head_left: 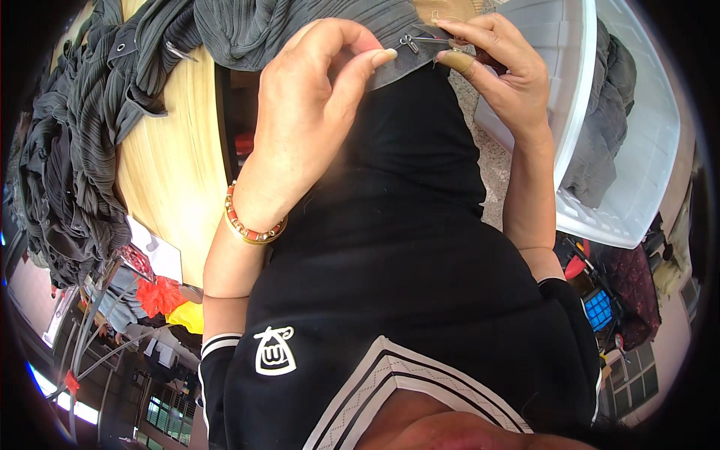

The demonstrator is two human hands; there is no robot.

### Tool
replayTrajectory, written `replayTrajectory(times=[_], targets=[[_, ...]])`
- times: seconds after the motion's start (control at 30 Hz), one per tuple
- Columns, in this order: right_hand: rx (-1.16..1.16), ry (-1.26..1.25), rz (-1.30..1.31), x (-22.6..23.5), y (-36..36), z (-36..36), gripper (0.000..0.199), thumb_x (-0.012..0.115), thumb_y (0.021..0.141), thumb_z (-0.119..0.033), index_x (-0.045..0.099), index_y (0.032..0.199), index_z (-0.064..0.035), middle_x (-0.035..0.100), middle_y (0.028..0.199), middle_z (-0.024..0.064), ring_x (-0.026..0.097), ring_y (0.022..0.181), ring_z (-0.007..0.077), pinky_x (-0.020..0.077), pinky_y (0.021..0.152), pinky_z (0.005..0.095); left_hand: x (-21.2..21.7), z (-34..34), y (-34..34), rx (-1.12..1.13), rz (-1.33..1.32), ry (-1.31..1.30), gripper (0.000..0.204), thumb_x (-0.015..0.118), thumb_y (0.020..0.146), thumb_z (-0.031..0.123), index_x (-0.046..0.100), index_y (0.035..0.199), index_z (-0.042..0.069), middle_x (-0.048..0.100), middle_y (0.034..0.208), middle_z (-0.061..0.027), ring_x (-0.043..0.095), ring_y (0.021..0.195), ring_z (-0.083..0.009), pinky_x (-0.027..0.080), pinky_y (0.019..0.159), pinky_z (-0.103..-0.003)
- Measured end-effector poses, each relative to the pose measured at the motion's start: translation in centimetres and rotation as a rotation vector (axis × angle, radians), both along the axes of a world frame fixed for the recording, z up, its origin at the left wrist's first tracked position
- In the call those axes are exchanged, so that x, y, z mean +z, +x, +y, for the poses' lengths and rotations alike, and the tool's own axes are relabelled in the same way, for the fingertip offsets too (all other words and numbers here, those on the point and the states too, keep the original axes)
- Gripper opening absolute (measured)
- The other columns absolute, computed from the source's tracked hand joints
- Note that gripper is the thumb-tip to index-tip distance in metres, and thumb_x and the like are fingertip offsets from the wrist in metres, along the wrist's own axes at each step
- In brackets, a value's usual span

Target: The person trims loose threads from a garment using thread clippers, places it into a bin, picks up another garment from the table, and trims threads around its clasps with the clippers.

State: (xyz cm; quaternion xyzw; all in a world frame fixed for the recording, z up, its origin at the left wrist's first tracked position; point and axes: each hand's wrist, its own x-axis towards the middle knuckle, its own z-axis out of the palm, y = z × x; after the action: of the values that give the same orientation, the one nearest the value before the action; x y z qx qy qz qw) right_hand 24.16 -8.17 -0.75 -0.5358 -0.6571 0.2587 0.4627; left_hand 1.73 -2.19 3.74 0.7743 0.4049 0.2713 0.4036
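My left hand [304, 105] is closed, thumb and fingertips pinching the edge of a dark grey ribbed garment [247, 34] that lies over my lap and the table. Close to those fingertips, a small looped metal fastener [409, 43] rests against the cloth. A thin needle-like metal pin [431, 40] runs from it toward my right hand [506, 71]. That hand pinches the pin's far end between thumb and fingers, and a tan cover wraps the thumb tip. Fine thread or wire loops show above the right fingers. The exact form of the held end is hidden.
A wood-topped table [176, 161] stands on the left, heaped with more grey ribbed garments [67, 165] with metal eyelets. To the right, a translucent plastic bin [637, 217] holds dark grey cloth [600, 142]. Red and yellow items [159, 296] sit by the table's near end.
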Motion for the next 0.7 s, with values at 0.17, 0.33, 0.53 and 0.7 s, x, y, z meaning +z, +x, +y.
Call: replayTrajectory(times=[0.17, 0.33, 0.53, 0.7], targets=[[0.007, 0.000, -0.032, 0.0, 0.0, 0.0, 0.038, 0.078, 0.077, -0.001, 0.073, 0.115, -0.0064, 0.060, 0.090, -0.0009, 0.051, 0.075, 0.0040, 0.0347, 0.057, 0.0175, 0.0, 0.1, 0.3, -0.034, 0.119, 0.279, 0.029, 0.079, 0.078, 0.008, 0.070, 0.106, 0.005, 0.060, 0.090, -0.0032, 0.053, 0.067, -0.0104, 0.045, 0.060, -0.023], [-0.004, -0.044, 0.058, -0.7, 0.0, -0.3, 0.039, 0.078, 0.077, -0.001, 0.073, 0.115, -0.0072, 0.060, 0.090, -0.0015, 0.050, 0.074, 0.0031, 0.0338, 0.056, 0.0171, -1.2, 0.1, 0.3, -0.063, 0.162, 0.515, 0.026, 0.080, 0.076, 0.007, 0.074, 0.101, 0.008, 0.062, 0.091, -0.0044, 0.057, 0.070, -0.0163, 0.047, 0.061, -0.028], [0.024, -0.051, 0.054, -0.6, -0.2, -0.3, 0.039, 0.078, 0.077, -0.001, 0.073, 0.116, -0.0070, 0.060, 0.090, -0.0013, 0.049, 0.074, 0.0038, 0.0340, 0.057, 0.0180, -2.0, 0.5, 0.2, -0.093, 0.136, 0.715, 0.017, 0.077, 0.077, 0.002, 0.071, 0.093, 0.006, 0.063, 0.089, -0.0039, 0.060, 0.078, -0.0194, 0.048, 0.063, -0.030], [0.072, -0.020, 0.019, -0.3, -0.2, -0.1, 0.039, 0.079, 0.077, -0.002, 0.072, 0.116, -0.0069, 0.060, 0.088, -0.0008, 0.049, 0.073, 0.0048, 0.0352, 0.057, 0.0191, -1.6, 0.0, 0.2, -0.049, 0.053, 0.390, 0.008, 0.072, 0.085, 0.002, 0.066, 0.090, 0.001, 0.064, 0.092, -0.0072, 0.061, 0.081, -0.0175, 0.049, 0.071, -0.026]])
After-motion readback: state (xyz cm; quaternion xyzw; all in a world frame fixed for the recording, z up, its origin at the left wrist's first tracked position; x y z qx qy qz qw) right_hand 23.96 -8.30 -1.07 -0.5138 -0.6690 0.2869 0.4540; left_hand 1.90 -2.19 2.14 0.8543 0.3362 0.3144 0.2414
